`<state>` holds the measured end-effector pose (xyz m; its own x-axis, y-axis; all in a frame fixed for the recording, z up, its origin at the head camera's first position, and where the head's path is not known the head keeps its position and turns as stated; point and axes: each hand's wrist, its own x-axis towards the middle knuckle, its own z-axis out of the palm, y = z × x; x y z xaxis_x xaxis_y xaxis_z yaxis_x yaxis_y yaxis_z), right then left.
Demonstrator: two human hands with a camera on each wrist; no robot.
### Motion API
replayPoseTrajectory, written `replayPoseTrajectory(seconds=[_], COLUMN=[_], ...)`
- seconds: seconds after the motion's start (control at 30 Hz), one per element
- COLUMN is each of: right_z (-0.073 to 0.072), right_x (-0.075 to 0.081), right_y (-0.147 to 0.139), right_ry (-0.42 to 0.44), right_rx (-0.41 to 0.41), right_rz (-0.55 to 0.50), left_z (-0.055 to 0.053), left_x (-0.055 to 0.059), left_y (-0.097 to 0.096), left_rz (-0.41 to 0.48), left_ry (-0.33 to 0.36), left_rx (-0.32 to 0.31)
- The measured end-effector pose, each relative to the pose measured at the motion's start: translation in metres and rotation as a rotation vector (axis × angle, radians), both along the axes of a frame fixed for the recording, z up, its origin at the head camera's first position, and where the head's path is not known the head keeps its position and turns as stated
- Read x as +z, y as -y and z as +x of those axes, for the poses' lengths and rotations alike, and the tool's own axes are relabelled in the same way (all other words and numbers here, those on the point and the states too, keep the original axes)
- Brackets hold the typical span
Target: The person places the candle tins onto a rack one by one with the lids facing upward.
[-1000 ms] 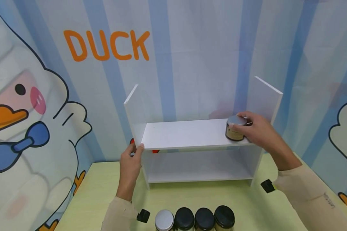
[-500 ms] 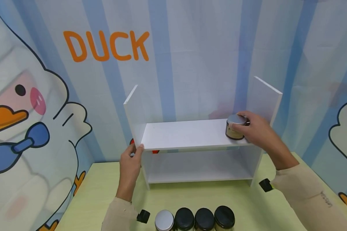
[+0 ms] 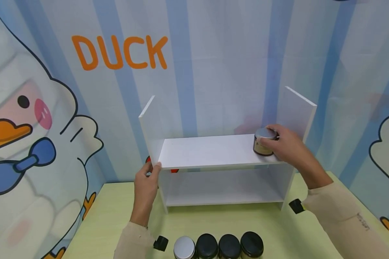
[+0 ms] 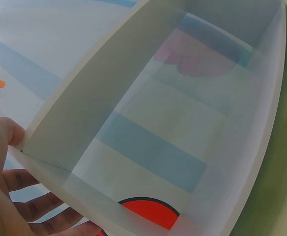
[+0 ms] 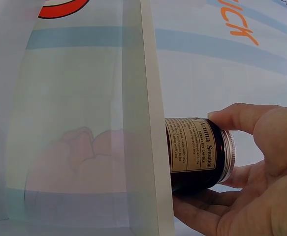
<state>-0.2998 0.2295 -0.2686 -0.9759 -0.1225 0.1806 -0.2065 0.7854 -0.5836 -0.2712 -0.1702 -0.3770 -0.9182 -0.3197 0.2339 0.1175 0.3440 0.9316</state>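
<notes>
A white two-tier shelf (image 3: 194, 154) with upright side panels stands near the back of the table. On its upper board, close to the right panel, is a scented candle (image 3: 263, 148) in a dark glass jar with a tan label and silver lid. My right hand (image 3: 288, 145) grips this jar by its upper part, thumb in front. The label text "Aroma Sensation" shows on the scented candle (image 5: 196, 147) in the right wrist view. At the shelf's left side my left hand (image 3: 146, 190) holds the side panel, thumb at the front edge and fingers on the outer face.
Along the table's near edge stand several jars in a row: one with a silver lid (image 3: 184, 247) and others with black lids (image 3: 207, 246). A striped curtain (image 3: 220, 64) with duck drawings hangs right behind the shelf. The pale green table (image 3: 116, 205) extends to both sides.
The candle has slid very slightly back on the upper board in my right hand, and the right sleeve has shifted a little left. My left hand stays put on the panel.
</notes>
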Motion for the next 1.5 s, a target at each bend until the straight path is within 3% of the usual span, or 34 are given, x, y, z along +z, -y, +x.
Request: replayPoseTrajectory(seconds=[1.5], right_z=[-0.016], right_x=[0.002], right_y=[0.004], right_ry=[0.034], right_rx=[-0.045], right_rz=[-0.003], left_z=[0.0], left_x=[-0.001], left_y=[0.0], left_rz=[0.008], left_ry=[0.015], left_rx=[-0.007])
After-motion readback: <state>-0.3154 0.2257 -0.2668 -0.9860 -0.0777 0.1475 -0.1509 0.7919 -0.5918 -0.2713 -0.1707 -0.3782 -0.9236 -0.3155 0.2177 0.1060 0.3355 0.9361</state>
